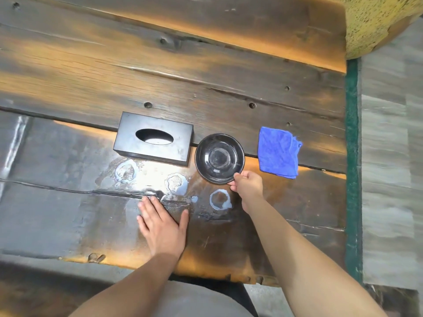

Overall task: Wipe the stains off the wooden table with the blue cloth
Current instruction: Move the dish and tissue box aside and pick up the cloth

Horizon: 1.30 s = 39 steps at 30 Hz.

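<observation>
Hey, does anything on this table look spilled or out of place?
Yes. Three pale ring-shaped stains mark the wooden table in front of the black box and dish. The blue cloth lies crumpled, untouched, right of the dish.

Two bare forearms reach in from the bottom edge, with no sleeves, watch, rings or gloves visible. The left hand point(161, 227) and the right hand point(248, 185) are both bare, with short nails. Below the arms shows grey clothing point(194, 300) on the person's lap.
</observation>
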Motion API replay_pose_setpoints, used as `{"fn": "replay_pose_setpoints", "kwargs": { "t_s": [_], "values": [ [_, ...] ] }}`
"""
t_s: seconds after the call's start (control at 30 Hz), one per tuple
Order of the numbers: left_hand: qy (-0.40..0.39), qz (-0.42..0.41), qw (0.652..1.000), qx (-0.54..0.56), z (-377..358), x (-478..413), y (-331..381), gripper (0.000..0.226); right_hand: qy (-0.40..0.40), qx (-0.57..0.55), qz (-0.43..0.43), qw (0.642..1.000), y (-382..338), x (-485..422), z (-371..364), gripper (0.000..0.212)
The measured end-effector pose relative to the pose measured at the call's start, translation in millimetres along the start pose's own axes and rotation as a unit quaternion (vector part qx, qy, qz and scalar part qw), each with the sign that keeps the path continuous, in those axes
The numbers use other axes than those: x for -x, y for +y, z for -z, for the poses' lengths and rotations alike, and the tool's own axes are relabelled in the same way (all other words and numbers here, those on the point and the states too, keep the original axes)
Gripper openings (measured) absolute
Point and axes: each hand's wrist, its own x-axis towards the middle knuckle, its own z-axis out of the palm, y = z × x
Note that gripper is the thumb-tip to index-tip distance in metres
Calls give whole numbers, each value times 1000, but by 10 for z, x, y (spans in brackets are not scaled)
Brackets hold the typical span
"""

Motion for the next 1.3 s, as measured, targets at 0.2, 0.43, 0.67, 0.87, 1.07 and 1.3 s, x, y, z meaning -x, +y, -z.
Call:
{"fn": "replay_pose_setpoints", "kwargs": {
  "t_s": [0.2, 0.43, 0.67, 0.87, 1.07, 1.3],
  "values": [
    [4, 10, 1000, -13, -20, -14, 14, 104, 7, -19, 13, 1000, -13, -69, 55, 33],
    [24, 12, 1000, -8, -42, -8, 20, 104, 9, -53, 68, 996, -337, -359, 303, 36],
    [33, 15, 999, -19, -57, -7, 28, 103, 52, -117, 90, 988, -1008, -979, 653, 30],
    [45, 18, 999, -24, -69, -5, 42, 103, 93, -135, 70, 984, -1397, -1470, 840, 22],
    [43, 23, 999, -23, -68, -1, 48, 103, 109, -118, 40, 986, -1498, -1792, 914, 14],
    [44, 27, 998, -20, -69, -3, 65, 103, 109, -133, 32, 985, -1518, -1870, 893, 12]
  ]
}}
